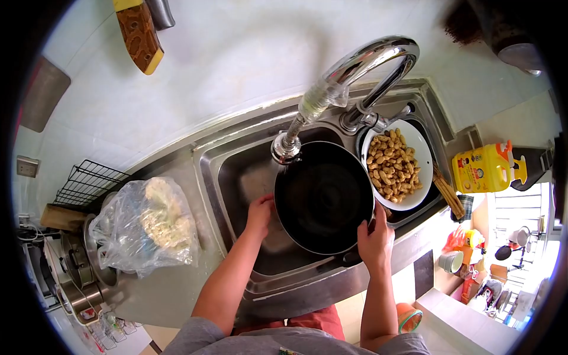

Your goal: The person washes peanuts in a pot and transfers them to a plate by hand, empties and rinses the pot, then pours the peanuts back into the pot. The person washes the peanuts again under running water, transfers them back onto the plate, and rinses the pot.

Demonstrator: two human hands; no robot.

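A black round pan (322, 195) is over the sink basin (239, 177), just below the faucet's spray head (286, 148). My left hand (260, 214) is closed on the pan's left rim, its fingertips partly hidden. At the lower right rim, near the dark handle, my right hand (376, 236) grips the pan with thumb on top. The inside of the pan is dark and no food shows in it. A white bowl of peanuts in shells (395, 167) rests in the right basin, close to the pan.
A clear plastic bag (127, 222) with pale vegetables lies on the left counter beside a black wire rack (89, 183). Chopsticks (448, 192) and a yellow bottle (482, 168) are at the right. The chrome faucet (378, 53) arches above the sink.
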